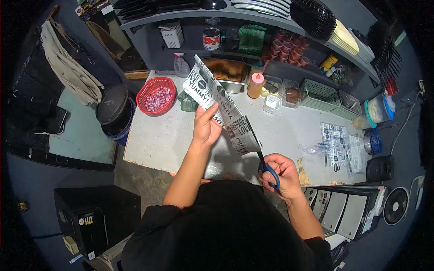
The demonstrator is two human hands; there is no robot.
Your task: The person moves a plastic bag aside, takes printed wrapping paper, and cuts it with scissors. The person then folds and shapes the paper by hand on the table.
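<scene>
- Your left hand (208, 128) pinches the printed paper (202, 90), thumb on the near face, the other fingers mostly hidden behind the sheet.
- The printed paper is up in front of you, above the white table (156, 142), slanting from upper left to lower right; dark lettering on it includes "YUMMY" and "PREPARE".
- Your right hand (284, 174) is curled round the blue handles of the scissors (274, 180); exactly which fingers sit in the loops, you cannot tell from this view.
- The dark blades point up and away from you, at the lower right end of the paper; how wide they stand is unclear.
- Right side of the table: flat printed sheets (337, 147), well apart from your right hand.
- Left side: a red basket (143, 101) holding chopped purple pieces (158, 98).
- Far side, beyond the paper: a metal tray (235, 86) and, just beside it, a squeeze bottle (255, 88) with a pink top.
</scene>
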